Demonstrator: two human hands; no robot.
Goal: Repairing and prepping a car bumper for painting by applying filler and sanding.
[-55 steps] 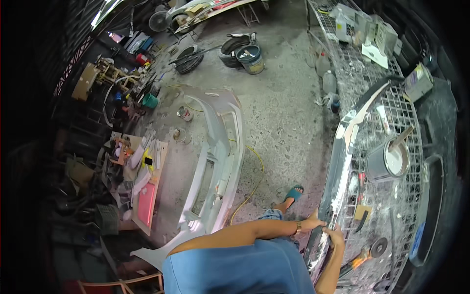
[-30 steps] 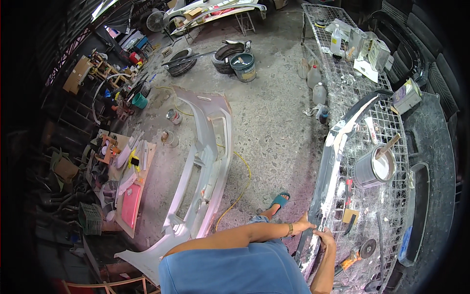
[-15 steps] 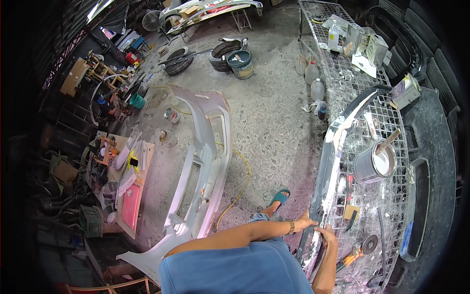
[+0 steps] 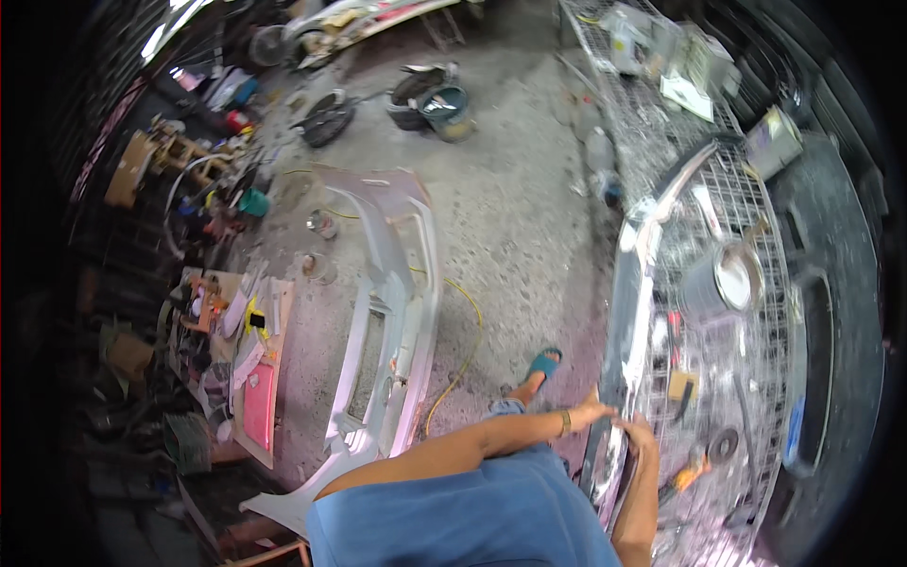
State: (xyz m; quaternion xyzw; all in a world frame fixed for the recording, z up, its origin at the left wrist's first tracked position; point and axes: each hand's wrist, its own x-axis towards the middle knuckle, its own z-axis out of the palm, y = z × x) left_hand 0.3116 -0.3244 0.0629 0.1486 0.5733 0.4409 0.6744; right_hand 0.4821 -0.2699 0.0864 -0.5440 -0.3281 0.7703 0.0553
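Trim strip: we have the long, dark trim strip point(image 4: 627, 312), patched with white along its length, lying lengthwise along the left edge of the wire-mesh tabletop point(image 4: 723, 364); its far end curves to the right.
Left hand: our left hand point(image 4: 590, 413), a gold-coloured band point(image 4: 566, 422) at its wrist, reaches across to the strip's near part; its fingers are at the strip's left side, but we cannot tell whether they clamp on it.
Right hand: our right hand point(image 4: 641, 435) is just beside the left, fingers bent at the strip's right side; blur keeps us from telling whether they grip.
Paint can: right of the strip, an open paint can point(image 4: 701, 291) with white contents takes up much of the mesh; a white tube point(image 4: 706, 210) lies just beyond it.
Small items: between can and hands we see a red-handled tool point(image 4: 674, 338) and a cardboard square point(image 4: 681, 384) touching a short black piece point(image 4: 686, 402).
Angle grinder: the orange angle grinder point(image 4: 693, 474) lies near our right forearm, disc end pointing away.
Far end: a rectangular tin point(image 4: 773, 144) stands near the strip's curved tip.
Floor: a grey bumper cover point(image 4: 381, 244) fills the space to our left; a yellow hose point(image 4: 480, 326) runs between it and our teal sandal point(image 4: 544, 363).
Farther off: a bucket point(image 4: 446, 115) stands beside a tyre point(image 4: 406, 115).
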